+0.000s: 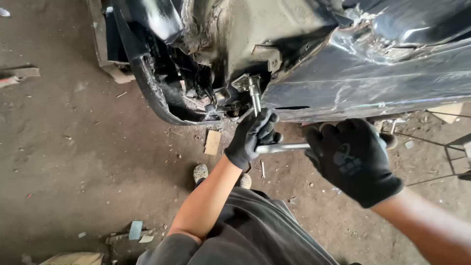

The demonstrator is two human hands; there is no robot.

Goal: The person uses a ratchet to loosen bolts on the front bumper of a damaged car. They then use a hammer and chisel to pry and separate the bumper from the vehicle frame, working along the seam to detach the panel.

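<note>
Both my hands wear black gloves and grip a metal socket wrench (pixel 287 146). My left hand (pixel 252 137) wraps the wrench at its bend, where a shiny extension bar (pixel 255 98) rises to a fitting under a dark, dented car body (pixel 363 73). My right hand (pixel 351 159) closes around the far end of the horizontal handle, covering it. The bar's top end meets a small metal bracket (pixel 241 81) inside the torn, rusted wheel-arch area.
The ground is dusty concrete (pixel 73 147) with scraps: a cardboard piece (pixel 213 142), blue and white bits (pixel 136 229), a wooden block (pixel 19 74) at far left. A thin metal frame (pixel 454 152) stands at right. My shoes (pixel 200 172) show below the car.
</note>
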